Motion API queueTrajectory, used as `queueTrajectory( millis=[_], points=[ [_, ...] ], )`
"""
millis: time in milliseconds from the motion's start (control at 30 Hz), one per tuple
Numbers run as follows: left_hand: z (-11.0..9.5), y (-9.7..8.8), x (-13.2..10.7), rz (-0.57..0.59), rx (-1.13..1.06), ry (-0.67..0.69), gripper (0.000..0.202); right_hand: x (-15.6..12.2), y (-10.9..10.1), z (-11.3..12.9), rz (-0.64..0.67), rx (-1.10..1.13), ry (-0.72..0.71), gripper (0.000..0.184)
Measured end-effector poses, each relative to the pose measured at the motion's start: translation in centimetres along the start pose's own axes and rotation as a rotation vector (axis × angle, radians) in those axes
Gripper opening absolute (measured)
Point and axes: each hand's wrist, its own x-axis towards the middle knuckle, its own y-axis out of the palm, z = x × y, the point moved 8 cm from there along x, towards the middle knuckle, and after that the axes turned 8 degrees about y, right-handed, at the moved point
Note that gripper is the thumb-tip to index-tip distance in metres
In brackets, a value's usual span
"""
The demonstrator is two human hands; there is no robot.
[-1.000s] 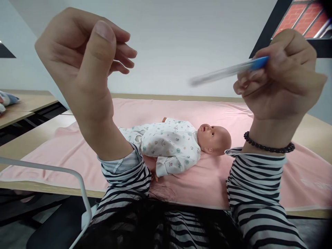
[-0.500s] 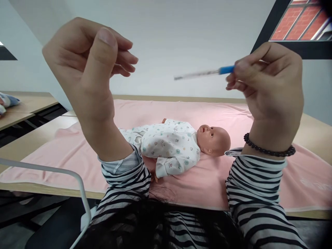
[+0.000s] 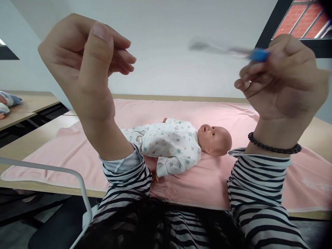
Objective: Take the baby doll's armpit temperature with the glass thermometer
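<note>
My right hand (image 3: 282,81) is raised at upper right, pinching the blue end of a thin glass thermometer (image 3: 228,51) that points left and is blurred by motion. My left hand (image 3: 85,69) is raised at upper left, fingers loosely curled toward the thumb, with nothing in it. Below both hands a baby doll (image 3: 178,143) in a white patterned suit lies on its back on a pink blanket (image 3: 207,183), head to the right. Both sleeves are black-and-white striped; a dark bead bracelet circles the right wrist.
The blanket covers a wooden table (image 3: 31,138). A white metal chair rail (image 3: 52,173) curves at lower left. Another wooden table (image 3: 26,103) with a bundle of cloth stands at far left. A window with brick behind it is at upper right.
My right hand has swung the thermometer up and to the right, after dipping lower half a second ago; it is blurred now. My left hand has barely shifted.
</note>
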Motion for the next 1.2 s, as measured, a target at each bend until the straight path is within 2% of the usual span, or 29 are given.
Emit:
queueTrajectory(
  millis=[133, 333, 433, 533, 633, 800, 867, 933, 1000, 1033, 1100, 1200],
  points=[
    [0.0, 0.2, 0.0, -0.024, 0.029, -0.011, 0.026, -0.3, -0.5, 0.7, -0.072, -0.085, -0.062, 0.012],
    [0.1, 0.3, 0.0, -0.105, -0.057, 0.021, 0.026, -0.6, 0.9, 1.1, -0.032, -0.078, -0.079, 0.014],
    [0.2, 0.4, 0.1, -0.09, -0.03, -0.009, 0.024, -0.7, 1.1, 1.1, -0.009, -0.053, -0.067, 0.013],
    [0.0, 0.2, 0.2, -0.101, -0.014, 0.02, 0.026, -0.7, 0.3, 1.2, -0.061, -0.085, -0.089, 0.017],
    [0.0, 0.2, 0.2, -0.08, -0.002, 0.028, 0.023, -0.3, 0.1, 0.6, -0.017, -0.019, -0.051, 0.016],
    [0.1, 0.3, 0.1, -0.028, -0.004, -0.026, 0.027, -0.1, 0.3, 0.3, -0.004, -0.076, -0.061, 0.013],
    [-0.1, 0.3, 0.2, -0.01, -0.004, -0.012, 0.026, 0.0, 0.5, 0.4, 0.032, -0.046, -0.077, 0.011],
    [-0.2, 0.3, 0.3, 0.001, -0.014, 0.027, 0.021, 0.5, 0.4, 0.0, 0.038, -0.105, -0.086, 0.014],
    [0.1, 0.6, 0.4, 0.041, -0.022, 0.044, 0.017, 1.7, -0.2, -1.9, 0.068, -0.154, -0.046, 0.018],
    [0.2, 0.9, 0.4, 0.069, -0.026, 0.048, 0.019, 2.5, -0.7, -3.6, 0.102, -0.131, 0.007, 0.016],
    [0.3, 1.6, 0.4, 0.121, -0.033, 0.064, 0.02, 4.3, -2.2, -8.1, 0.18, -0.085, 0.092, 0.02],
    [0.0, 2.5, 0.2, 0.154, -0.041, 0.089, 0.01, 6.3, -5.4, -16.0, 0.231, -0.073, 0.2, 0.026]
  ],
)
